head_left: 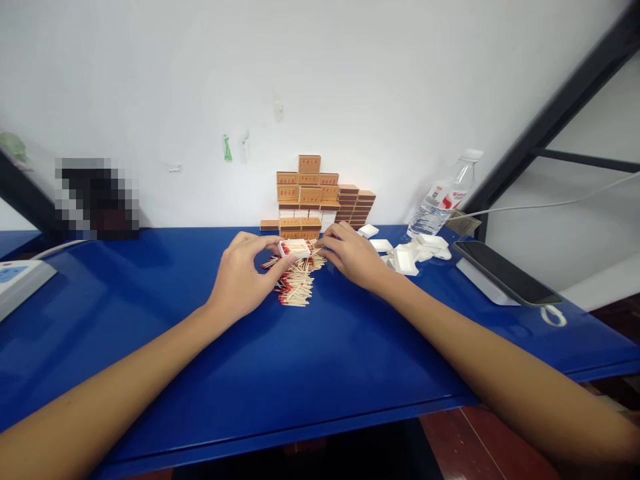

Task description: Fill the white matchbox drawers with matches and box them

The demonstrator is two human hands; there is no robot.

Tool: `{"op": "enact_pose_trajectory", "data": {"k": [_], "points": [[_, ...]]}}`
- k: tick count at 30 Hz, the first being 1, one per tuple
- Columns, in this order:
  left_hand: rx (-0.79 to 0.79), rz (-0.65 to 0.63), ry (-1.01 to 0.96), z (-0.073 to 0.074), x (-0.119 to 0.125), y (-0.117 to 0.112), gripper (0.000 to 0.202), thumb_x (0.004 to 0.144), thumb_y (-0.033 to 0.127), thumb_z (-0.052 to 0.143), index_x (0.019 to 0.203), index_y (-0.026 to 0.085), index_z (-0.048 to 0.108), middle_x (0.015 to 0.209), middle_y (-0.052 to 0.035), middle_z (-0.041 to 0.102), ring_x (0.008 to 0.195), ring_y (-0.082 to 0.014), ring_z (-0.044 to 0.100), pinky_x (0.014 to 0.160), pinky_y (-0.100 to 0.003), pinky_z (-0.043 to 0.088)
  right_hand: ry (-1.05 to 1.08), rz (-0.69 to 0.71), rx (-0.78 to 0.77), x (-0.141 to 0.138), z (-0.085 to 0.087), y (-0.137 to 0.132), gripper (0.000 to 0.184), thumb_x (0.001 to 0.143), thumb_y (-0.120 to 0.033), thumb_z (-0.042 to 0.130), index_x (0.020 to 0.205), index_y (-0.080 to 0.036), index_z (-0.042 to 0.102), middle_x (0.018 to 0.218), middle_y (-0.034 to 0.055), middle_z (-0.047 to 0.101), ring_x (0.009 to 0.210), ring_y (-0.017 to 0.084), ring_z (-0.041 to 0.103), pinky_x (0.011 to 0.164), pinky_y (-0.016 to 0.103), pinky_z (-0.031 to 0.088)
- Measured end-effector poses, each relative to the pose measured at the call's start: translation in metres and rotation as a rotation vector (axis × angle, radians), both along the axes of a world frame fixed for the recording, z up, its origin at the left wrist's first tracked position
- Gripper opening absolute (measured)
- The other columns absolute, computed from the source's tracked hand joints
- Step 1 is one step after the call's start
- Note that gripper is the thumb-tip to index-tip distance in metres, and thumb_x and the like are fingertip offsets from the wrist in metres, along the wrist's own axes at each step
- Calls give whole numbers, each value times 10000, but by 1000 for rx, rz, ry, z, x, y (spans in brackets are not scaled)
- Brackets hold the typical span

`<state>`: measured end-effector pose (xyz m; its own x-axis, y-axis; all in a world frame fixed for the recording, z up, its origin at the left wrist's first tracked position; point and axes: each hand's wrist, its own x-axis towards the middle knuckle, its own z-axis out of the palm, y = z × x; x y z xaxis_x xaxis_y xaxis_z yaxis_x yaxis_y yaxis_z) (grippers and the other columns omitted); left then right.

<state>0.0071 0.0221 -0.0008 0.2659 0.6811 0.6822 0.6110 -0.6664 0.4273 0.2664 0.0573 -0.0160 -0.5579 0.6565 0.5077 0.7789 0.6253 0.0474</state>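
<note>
My left hand (243, 279) is closed on a small white matchbox tray (295, 248) that holds red-tipped matches. It keeps the tray just above a loose pile of matches (296, 287) on the blue table (300, 360). My right hand (353, 257) rests at the tray's right end, its fingers curled and pinched at the matches there; what they grip is too small to make out. Behind both hands, stacked brown matchboxes (310, 193) stand against the white wall.
Several empty white trays (407, 257) lie to the right of my right hand. A plastic water bottle (443, 200) leans at the back right. A dark phone (505, 270) lies on a white stand at the right. A white device (20, 280) sits at the left edge.
</note>
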Motion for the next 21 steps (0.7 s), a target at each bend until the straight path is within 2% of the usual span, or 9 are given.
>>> {"op": "enact_pose_trajectory", "data": {"k": [3, 7, 12, 17, 21], "points": [[0, 0, 4, 0, 0, -1, 218, 913, 371, 768, 1075, 225, 763, 957, -23, 800, 957, -242, 659, 877, -407, 526, -18, -1, 15, -1, 2, 0, 263, 1067, -262, 480, 989, -199, 722, 1036, 142, 642, 988, 301, 517, 836, 436, 473], [-15, 1, 7, 0, 1, -1, 241, 910, 386, 773, 1085, 220, 766, 963, -32, 796, 964, -246, 656, 875, -407, 530, 10, 14, 25, 2, 4, -2, 244, 1067, -272, 490, 985, -192, 705, 1042, 142, 640, 998, 299, 527, 864, 442, 474], [-23, -12, 19, -1, 1, -1, 219, 913, 371, 775, 1075, 223, 764, 946, -33, 792, 965, -245, 655, 851, -393, 535, 220, 32, -10, 7, 11, -6, 165, 1057, -274, 532, 981, -212, 665, 1027, 109, 643, 993, 273, 561, 897, 443, 484], [-38, -49, 38, -4, 1, -1, 247, 914, 389, 779, 1098, 225, 765, 924, -41, 774, 947, -243, 651, 824, -390, 548, 564, 81, -216, -2, 19, -19, 192, 1017, -393, 628, 937, -228, 688, 979, 75, 663, 923, 228, 605, 707, 351, 501], [-39, -119, 31, -6, 2, -3, 327, 903, 417, 791, 1159, 216, 760, 931, -57, 755, 927, -234, 649, 820, -389, 562, 688, 182, -356, -17, 22, -31, 218, 982, -442, 683, 943, -233, 728, 994, 63, 683, 924, 207, 629, 693, 328, 504]]}}
